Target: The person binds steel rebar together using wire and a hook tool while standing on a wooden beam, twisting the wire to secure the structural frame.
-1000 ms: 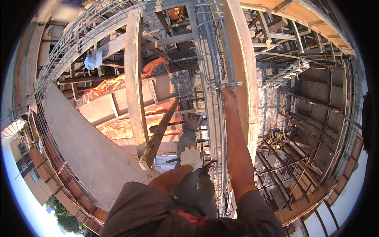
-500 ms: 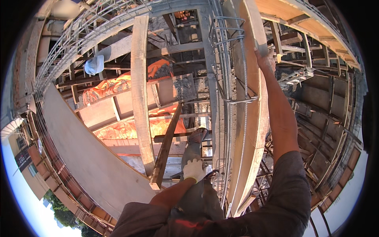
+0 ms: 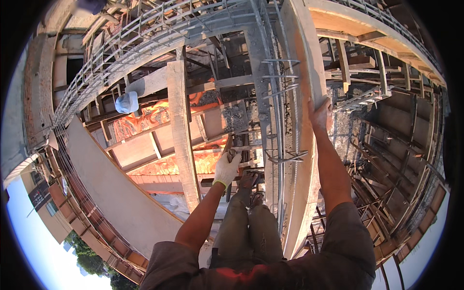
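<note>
You seem to be bracing: right hand (image 3: 321,117) part-curled around the board's (image 3: 304,183) edge; left of it, gloved left hand (image 3: 226,170) curled, contents unclear. Shifting calls for firm grip.

No words, numbers or brand marks can be read. On the wall of the tan building (image 3: 59,228), by that wall's edge against the sky and next to a window (image 3: 51,208), stands a dark panel (image 3: 41,197) with small pale marks; it may well be a sign, though it is too small and blurred to be sure. The dark shirt (image 3: 309,275) bears a smeared red patch (image 3: 241,273), with no legible letter.
</note>
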`<action>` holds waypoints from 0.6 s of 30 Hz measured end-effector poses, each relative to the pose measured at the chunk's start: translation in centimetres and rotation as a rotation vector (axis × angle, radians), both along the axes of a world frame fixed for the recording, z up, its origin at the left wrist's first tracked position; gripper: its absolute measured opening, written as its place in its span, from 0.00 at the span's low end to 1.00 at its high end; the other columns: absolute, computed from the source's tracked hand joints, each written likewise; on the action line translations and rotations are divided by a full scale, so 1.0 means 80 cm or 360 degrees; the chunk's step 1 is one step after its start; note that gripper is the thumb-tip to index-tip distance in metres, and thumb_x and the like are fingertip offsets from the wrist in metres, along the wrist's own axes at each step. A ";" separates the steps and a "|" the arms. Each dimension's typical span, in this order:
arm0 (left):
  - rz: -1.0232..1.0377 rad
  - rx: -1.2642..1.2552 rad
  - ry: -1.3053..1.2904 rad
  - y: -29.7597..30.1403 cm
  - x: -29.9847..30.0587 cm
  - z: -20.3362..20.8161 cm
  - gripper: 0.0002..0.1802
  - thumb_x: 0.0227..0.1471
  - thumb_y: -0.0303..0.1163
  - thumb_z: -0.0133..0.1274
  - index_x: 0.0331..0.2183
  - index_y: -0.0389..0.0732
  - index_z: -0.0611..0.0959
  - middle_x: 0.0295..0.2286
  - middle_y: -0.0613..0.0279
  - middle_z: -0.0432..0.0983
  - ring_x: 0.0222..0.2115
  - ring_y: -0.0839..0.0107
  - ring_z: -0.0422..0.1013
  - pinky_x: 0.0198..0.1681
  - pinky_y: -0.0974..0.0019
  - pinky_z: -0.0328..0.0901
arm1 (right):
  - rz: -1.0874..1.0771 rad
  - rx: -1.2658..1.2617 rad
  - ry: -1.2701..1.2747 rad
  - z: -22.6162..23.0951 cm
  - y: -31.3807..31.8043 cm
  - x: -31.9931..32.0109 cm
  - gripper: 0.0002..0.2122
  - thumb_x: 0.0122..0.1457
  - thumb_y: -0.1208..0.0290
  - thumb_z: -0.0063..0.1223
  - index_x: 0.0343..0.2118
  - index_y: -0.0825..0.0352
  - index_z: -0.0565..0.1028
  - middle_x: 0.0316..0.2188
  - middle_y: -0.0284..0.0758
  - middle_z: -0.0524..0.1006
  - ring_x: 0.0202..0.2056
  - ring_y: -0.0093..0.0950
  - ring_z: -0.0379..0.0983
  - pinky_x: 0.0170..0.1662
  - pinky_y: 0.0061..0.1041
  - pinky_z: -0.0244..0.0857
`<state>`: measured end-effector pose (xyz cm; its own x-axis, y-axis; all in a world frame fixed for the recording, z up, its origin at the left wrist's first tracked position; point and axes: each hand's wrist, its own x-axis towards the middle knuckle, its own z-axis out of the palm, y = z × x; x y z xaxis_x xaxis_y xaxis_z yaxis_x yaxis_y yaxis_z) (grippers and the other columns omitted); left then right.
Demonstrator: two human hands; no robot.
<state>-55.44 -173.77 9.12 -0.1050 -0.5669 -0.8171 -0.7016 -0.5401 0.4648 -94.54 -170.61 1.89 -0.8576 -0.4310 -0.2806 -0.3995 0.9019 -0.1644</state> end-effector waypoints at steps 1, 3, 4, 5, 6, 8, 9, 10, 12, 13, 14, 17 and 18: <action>0.0044 -0.0152 0.0060 -0.026 -0.009 0.010 0.23 0.55 0.47 0.59 0.32 0.32 0.79 0.22 0.56 0.74 0.27 0.68 0.72 0.34 0.59 0.67 | -0.0012 0.0021 -0.0022 0.000 -0.004 0.002 0.40 0.57 0.35 0.51 0.60 0.65 0.60 0.50 0.52 0.74 0.47 0.54 0.76 0.45 0.52 0.72; 0.0341 -0.0142 0.0356 -0.073 -0.040 0.047 0.15 0.56 0.39 0.60 0.31 0.36 0.80 0.20 0.64 0.71 0.20 0.76 0.68 0.24 0.67 0.64 | -0.0071 0.0064 -0.0041 -0.001 -0.009 -0.001 0.39 0.56 0.35 0.53 0.59 0.63 0.59 0.51 0.50 0.73 0.47 0.52 0.77 0.45 0.51 0.72; 0.0441 -0.0085 0.0492 -0.103 -0.063 0.089 0.12 0.56 0.36 0.59 0.31 0.37 0.80 0.20 0.67 0.71 0.17 0.79 0.67 0.21 0.70 0.63 | -0.0077 0.0035 -0.0093 0.004 -0.014 -0.001 0.39 0.56 0.36 0.54 0.60 0.63 0.59 0.52 0.50 0.72 0.48 0.52 0.77 0.46 0.51 0.72; 0.0481 -0.0144 0.0546 -0.123 -0.074 0.103 0.10 0.57 0.34 0.59 0.31 0.38 0.79 0.20 0.69 0.70 0.16 0.81 0.66 0.19 0.72 0.61 | -0.0081 0.0000 -0.0141 0.009 -0.018 -0.001 0.40 0.56 0.37 0.54 0.62 0.62 0.58 0.52 0.50 0.72 0.48 0.51 0.76 0.46 0.51 0.72; 0.0518 -0.0202 0.0603 -0.142 -0.081 0.114 0.07 0.57 0.32 0.58 0.31 0.39 0.79 0.20 0.71 0.69 0.16 0.82 0.64 0.17 0.75 0.60 | -0.0085 -0.0036 -0.0187 0.012 -0.020 0.001 0.40 0.56 0.38 0.55 0.63 0.62 0.57 0.53 0.50 0.71 0.48 0.51 0.76 0.47 0.51 0.72; 0.0418 -0.0375 0.0535 -0.189 -0.096 0.120 0.12 0.60 0.37 0.60 0.35 0.37 0.79 0.23 0.68 0.72 0.17 0.80 0.67 0.18 0.74 0.62 | -0.0108 0.0040 -0.0105 0.006 -0.019 -0.006 0.41 0.55 0.41 0.58 0.65 0.61 0.56 0.53 0.50 0.70 0.50 0.52 0.75 0.49 0.49 0.72; 0.0440 -0.0485 0.0501 -0.219 -0.115 0.125 0.12 0.59 0.37 0.60 0.33 0.37 0.79 0.21 0.70 0.70 0.18 0.82 0.66 0.20 0.73 0.61 | -0.0122 0.0039 -0.0097 0.005 -0.019 -0.012 0.41 0.55 0.41 0.58 0.65 0.61 0.56 0.53 0.50 0.70 0.50 0.52 0.75 0.49 0.49 0.72; 0.0463 -0.0581 0.0453 -0.252 -0.135 0.132 0.12 0.59 0.37 0.60 0.32 0.37 0.79 0.19 0.71 0.69 0.18 0.83 0.65 0.21 0.73 0.60 | -0.0137 0.0053 -0.0100 0.006 -0.015 -0.009 0.41 0.55 0.41 0.58 0.65 0.61 0.56 0.53 0.50 0.70 0.50 0.52 0.75 0.49 0.49 0.72; 0.0426 -0.0804 0.0524 -0.336 -0.163 0.118 0.15 0.59 0.40 0.60 0.32 0.37 0.80 0.19 0.70 0.69 0.21 0.82 0.65 0.24 0.72 0.61 | -0.0158 0.0067 -0.0172 0.002 -0.016 -0.007 0.42 0.55 0.42 0.59 0.65 0.62 0.55 0.53 0.50 0.69 0.50 0.53 0.74 0.49 0.49 0.72; 0.0233 -0.0875 0.0375 -0.383 -0.183 0.112 0.17 0.59 0.43 0.60 0.32 0.37 0.81 0.19 0.68 0.69 0.21 0.78 0.65 0.26 0.70 0.62 | -0.0160 0.0088 -0.0207 0.002 -0.012 -0.010 0.42 0.55 0.42 0.59 0.66 0.62 0.55 0.53 0.50 0.69 0.51 0.53 0.74 0.49 0.49 0.72; 0.0028 -0.0970 0.0241 -0.442 -0.207 0.107 0.20 0.59 0.47 0.59 0.32 0.37 0.81 0.18 0.66 0.69 0.22 0.74 0.65 0.28 0.68 0.62 | -0.0165 0.0061 -0.0223 -0.001 -0.011 -0.013 0.43 0.55 0.43 0.60 0.66 0.62 0.55 0.54 0.51 0.69 0.51 0.53 0.73 0.49 0.49 0.72; -0.0498 -0.1455 -0.0371 -0.606 -0.258 0.057 0.25 0.55 0.53 0.59 0.33 0.37 0.83 0.28 0.51 0.75 0.29 0.53 0.73 0.35 0.54 0.68 | -0.0184 0.0081 -0.0292 0.000 -0.006 -0.003 0.43 0.55 0.44 0.61 0.66 0.63 0.54 0.54 0.52 0.68 0.53 0.54 0.71 0.49 0.50 0.72; -0.0607 -0.1631 -0.0540 -0.654 -0.267 0.044 0.26 0.54 0.54 0.59 0.34 0.38 0.83 0.33 0.46 0.76 0.33 0.47 0.75 0.39 0.50 0.69 | -0.0184 0.0121 -0.0335 0.005 -0.016 -0.004 0.43 0.56 0.45 0.61 0.66 0.63 0.54 0.55 0.53 0.68 0.54 0.55 0.70 0.51 0.51 0.71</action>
<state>-76.78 -226.07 12.63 -0.2754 -0.9613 -0.0081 -0.9118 0.2585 0.3190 -94.87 -171.87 2.30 -0.8190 -0.3042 -0.4865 -0.2570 0.9526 -0.1629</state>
